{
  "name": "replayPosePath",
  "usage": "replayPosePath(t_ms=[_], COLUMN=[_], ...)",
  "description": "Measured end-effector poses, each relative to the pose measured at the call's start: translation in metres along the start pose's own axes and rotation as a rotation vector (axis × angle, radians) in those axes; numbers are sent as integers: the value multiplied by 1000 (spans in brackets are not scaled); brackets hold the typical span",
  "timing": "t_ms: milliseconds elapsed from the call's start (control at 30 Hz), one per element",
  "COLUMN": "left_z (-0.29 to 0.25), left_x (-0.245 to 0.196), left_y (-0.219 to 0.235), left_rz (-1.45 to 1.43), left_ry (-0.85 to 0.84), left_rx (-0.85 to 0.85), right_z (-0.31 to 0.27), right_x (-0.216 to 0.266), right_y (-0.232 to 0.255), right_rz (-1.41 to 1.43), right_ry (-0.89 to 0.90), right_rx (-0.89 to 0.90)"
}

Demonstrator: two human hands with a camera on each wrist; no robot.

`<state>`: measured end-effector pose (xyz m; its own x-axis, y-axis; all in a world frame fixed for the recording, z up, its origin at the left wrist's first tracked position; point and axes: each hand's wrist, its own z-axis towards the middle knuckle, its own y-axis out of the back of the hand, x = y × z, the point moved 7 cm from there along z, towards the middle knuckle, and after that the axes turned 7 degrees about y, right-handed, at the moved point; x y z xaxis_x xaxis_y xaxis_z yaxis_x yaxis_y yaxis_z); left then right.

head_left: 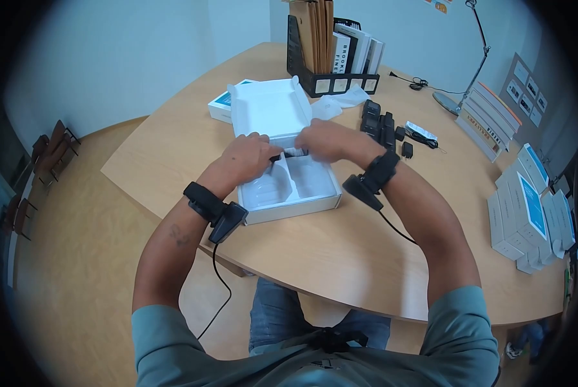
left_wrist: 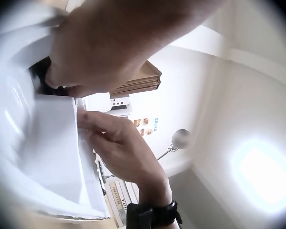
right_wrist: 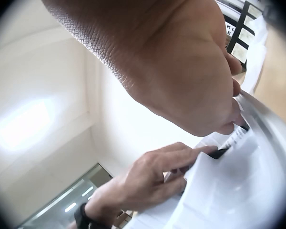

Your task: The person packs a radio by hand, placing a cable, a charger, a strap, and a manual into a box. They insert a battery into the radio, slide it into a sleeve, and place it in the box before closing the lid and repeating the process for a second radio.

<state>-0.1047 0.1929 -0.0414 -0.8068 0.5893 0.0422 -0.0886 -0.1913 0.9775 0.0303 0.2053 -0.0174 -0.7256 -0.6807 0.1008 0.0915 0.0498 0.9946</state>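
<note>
A white cardboard box (head_left: pixel 293 212) lies on the table, its lid (head_left: pixel 269 106) flipped up at the back. Inside sits a white tray (head_left: pixel 311 177) with a raised divider between compartments. My left hand (head_left: pixel 242 160) reaches in at the back left, its fingers bent round a black item (left_wrist: pixel 40 76) mostly hidden by the hand and tray. My right hand (head_left: pixel 331 140), blurred, is at the back right, fingers curled down by the tray's rear edge. Between the hands shows a white printed label (right_wrist: pixel 236 137) beside black parts. Whether the right fingers grip it I cannot tell.
A second box (head_left: pixel 220 107) lies behind the lid. Crumpled white wrapping (head_left: pixel 340 100), black devices (head_left: pixel 379 126) and a bundled cable (head_left: pixel 422 134) lie to the right. A black file holder (head_left: pixel 311 80) with books stands behind; several stacked boxes (head_left: pixel 518 206) stand at far right.
</note>
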Motion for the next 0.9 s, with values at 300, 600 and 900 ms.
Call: replayPosePath(t_ms=[300, 600, 900], left_z=[4, -37, -43], left_x=[-5, 71, 125], left_y=[6, 32, -24], left_rz=[-89, -723, -1506], left_ry=[-16, 197, 766], left_rx=[61, -650, -775], right_z=[-16, -154, -211], right_x=[17, -138, -170], right_y=[-8, 38, -18], right_rz=[-114, -183, -107], right_ry=[49, -618, -573], right_rx=[-152, -46, -272])
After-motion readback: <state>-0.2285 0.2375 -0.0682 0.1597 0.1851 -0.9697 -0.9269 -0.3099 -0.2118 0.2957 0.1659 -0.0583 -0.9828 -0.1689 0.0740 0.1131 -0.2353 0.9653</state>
